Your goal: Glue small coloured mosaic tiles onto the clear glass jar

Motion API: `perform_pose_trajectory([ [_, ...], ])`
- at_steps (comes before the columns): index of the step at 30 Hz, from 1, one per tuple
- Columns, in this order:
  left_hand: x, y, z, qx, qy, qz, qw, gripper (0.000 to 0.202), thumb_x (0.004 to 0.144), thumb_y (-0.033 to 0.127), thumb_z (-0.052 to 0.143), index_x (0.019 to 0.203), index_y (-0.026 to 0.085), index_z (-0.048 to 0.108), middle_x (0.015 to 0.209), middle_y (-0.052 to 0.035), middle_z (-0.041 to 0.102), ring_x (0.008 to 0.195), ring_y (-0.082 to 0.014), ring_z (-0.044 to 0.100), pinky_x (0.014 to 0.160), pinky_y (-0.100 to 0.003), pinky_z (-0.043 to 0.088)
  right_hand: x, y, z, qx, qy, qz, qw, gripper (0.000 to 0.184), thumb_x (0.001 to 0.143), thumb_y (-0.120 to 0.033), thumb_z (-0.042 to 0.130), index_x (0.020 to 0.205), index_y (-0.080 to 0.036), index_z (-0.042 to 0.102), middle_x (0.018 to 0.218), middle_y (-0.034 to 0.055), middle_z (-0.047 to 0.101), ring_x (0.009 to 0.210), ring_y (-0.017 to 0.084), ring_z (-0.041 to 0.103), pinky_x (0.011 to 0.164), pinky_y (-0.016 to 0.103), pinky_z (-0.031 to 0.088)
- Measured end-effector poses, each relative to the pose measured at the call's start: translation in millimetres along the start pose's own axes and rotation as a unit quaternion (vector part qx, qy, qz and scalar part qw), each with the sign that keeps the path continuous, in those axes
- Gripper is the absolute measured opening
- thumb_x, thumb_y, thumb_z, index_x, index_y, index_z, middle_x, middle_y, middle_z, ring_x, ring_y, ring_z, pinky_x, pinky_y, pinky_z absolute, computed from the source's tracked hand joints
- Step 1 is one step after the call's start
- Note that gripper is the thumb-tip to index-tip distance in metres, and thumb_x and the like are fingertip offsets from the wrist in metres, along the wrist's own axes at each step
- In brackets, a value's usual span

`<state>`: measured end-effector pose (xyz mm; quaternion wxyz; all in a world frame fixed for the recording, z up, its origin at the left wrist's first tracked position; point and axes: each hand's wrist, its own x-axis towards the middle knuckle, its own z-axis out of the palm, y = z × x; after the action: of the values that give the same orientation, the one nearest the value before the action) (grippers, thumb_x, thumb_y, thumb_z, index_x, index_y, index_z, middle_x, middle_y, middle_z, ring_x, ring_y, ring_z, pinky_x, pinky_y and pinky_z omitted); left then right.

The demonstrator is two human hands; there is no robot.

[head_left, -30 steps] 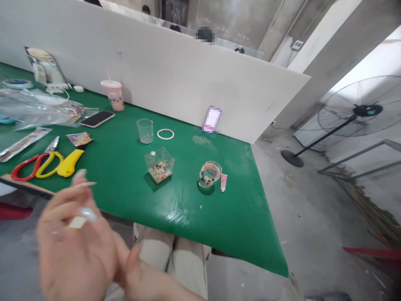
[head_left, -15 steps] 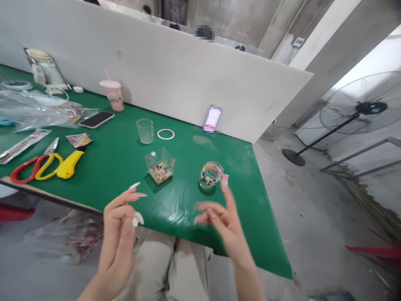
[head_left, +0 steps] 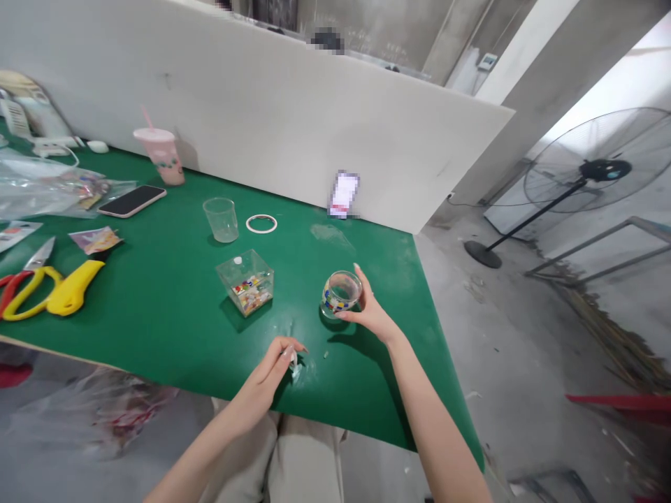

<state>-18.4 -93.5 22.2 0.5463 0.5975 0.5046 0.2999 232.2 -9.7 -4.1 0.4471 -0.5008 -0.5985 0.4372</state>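
I'm working remotely over a green-topped bench (head_left: 388, 402), and the clear square box (head_left: 245, 281) holding loose mosaic tiles (head_left: 254, 300) serves as my landmark. Behind the box, a white partition (head_left: 251, 105) runs along the bench's far edge. Well to its right, on the floor, I see a black pedestal fan (head_left: 605, 170). Left of the box lie scissors (head_left: 32, 268) with red and yellow handles; behind and left of it stands a pink tumbler (head_left: 163, 155) with a straw.

My right hand (head_left: 370, 311), right of the box, grips a tile-banded glass cup (head_left: 340, 299) around its right side. My left hand (head_left: 275, 362), on the box's near side, has its fingers drawn together at the bench top. Just behind the box sits a clear plastic cup (head_left: 223, 222). Smallest is a pale piece (head_left: 293, 359) at my left fingertips; I can't tell whether it's gripped.
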Motion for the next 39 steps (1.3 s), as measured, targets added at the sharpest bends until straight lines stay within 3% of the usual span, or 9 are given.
perform_pose_trajectory([
  [3,5.6,-9.8,-2.1,0.000,0.013,-0.004,1.000,0.043,0.091,0.059,0.034,0.095,0.024,0.059,0.095,-0.0027,0.059,0.086,-0.0169,0.053,0.090,-0.030,0.043,10.2,-1.4,-3.6,0.027,-0.076,0.025,0.996,0.094,0.058,-0.029,0.084,0.140,-0.021,0.039,0.137,0.0122,0.053,0.128,0.024,0.049,0.112,0.044,0.030],
  [7,13.1,-22.1,-4.1,-0.012,0.017,0.004,1.000,0.043,0.092,0.059,0.031,0.087,0.022,0.053,0.089,-0.0024,0.056,0.086,-0.0169,0.051,0.083,-0.028,0.043,16.3,2.8,-5.3,0.044,-0.101,0.011,0.994,0.075,0.057,-0.027,0.084,0.124,-0.018,0.052,0.130,0.0107,0.058,0.122,0.022,0.054,0.110,0.040,0.033],
  [13,19.6,-20.3,0.1,0.002,0.020,0.006,1.000,0.042,0.092,0.059,0.029,0.084,0.022,0.049,0.084,-0.0010,0.052,0.083,-0.0164,0.051,0.081,-0.029,0.042,15.1,12.7,1.5,0.064,-0.049,-0.001,0.997,0.078,0.054,-0.027,0.085,0.123,-0.018,0.050,0.126,0.0115,0.061,0.119,0.022,0.056,0.107,0.039,0.037],
  [18,28.6,0.7,-1.6,0.095,0.063,0.075,0.991,0.035,0.096,0.048,0.027,0.084,0.022,0.045,0.080,-0.0004,0.051,0.078,-0.0162,0.050,0.079,-0.031,0.043,11.3,2.5,12.1,0.142,0.024,0.076,0.987,0.074,0.053,-0.043,0.084,0.116,-0.017,0.056,0.119,0.0130,0.065,0.112,0.027,0.061,0.102,0.043,0.044],
  [23,43.1,32.7,-3.5,0.243,0.124,0.215,0.938,0.021,0.097,0.032,0.031,0.085,0.021,0.044,0.080,-0.0012,0.049,0.077,-0.0171,0.047,0.074,-0.032,0.042,0.7,-11.5,26.6,0.282,0.064,0.085,0.954,0.074,0.064,-0.074,0.064,0.117,-0.023,0.058,0.113,0.0121,0.069,0.103,0.033,0.066,0.091,0.051,0.051],
  [26,50.3,47.0,4.1,0.306,0.174,0.338,0.873,0.014,0.096,0.022,0.034,0.083,0.021,0.040,0.080,-0.0017,0.049,0.075,-0.0170,0.044,0.071,-0.031,0.040,-7.4,-22.1,34.0,0.340,0.068,0.082,0.934,0.069,0.068,-0.077,0.057,0.113,-0.025,0.061,0.110,0.0097,0.070,0.106,0.033,0.065,0.093,0.052,0.050],
  [28,54.1,52.1,11.4,0.335,0.202,0.385,0.836,0.013,0.095,0.018,0.035,0.083,0.022,0.038,0.079,-0.0020,0.050,0.072,-0.0173,0.043,0.067,-0.030,0.038,-12.2,-28.7,37.3,0.359,0.065,0.091,0.927,0.068,0.069,-0.077,0.056,0.110,-0.023,0.063,0.109,0.0094,0.071,0.109,0.032,0.063,0.095,0.051,0.049],
  [33,63.6,53.4,23.0,0.368,0.216,0.409,0.806,0.013,0.095,0.018,0.035,0.082,0.022,0.038,0.078,-0.0028,0.051,0.069,-0.0185,0.042,0.065,-0.030,0.038,-18.8,-36.7,41.6,0.389,0.069,0.123,0.910,0.070,0.071,-0.078,0.052,0.113,-0.023,0.063,0.108,0.0088,0.071,0.113,0.030,0.062,0.096,0.049,0.049],
  [39,72.5,48.2,22.6,0.433,0.216,0.398,0.779,0.015,0.095,0.020,0.034,0.081,0.021,0.042,0.077,-0.0047,0.053,0.069,-0.0204,0.042,0.064,-0.032,0.037,-19.3,-36.7,44.8,0.409,0.075,0.104,0.903,0.057,0.077,-0.070,0.055,0.111,-0.024,0.065,0.102,0.0069,0.073,0.114,0.030,0.061,0.097,0.050,0.047],
])
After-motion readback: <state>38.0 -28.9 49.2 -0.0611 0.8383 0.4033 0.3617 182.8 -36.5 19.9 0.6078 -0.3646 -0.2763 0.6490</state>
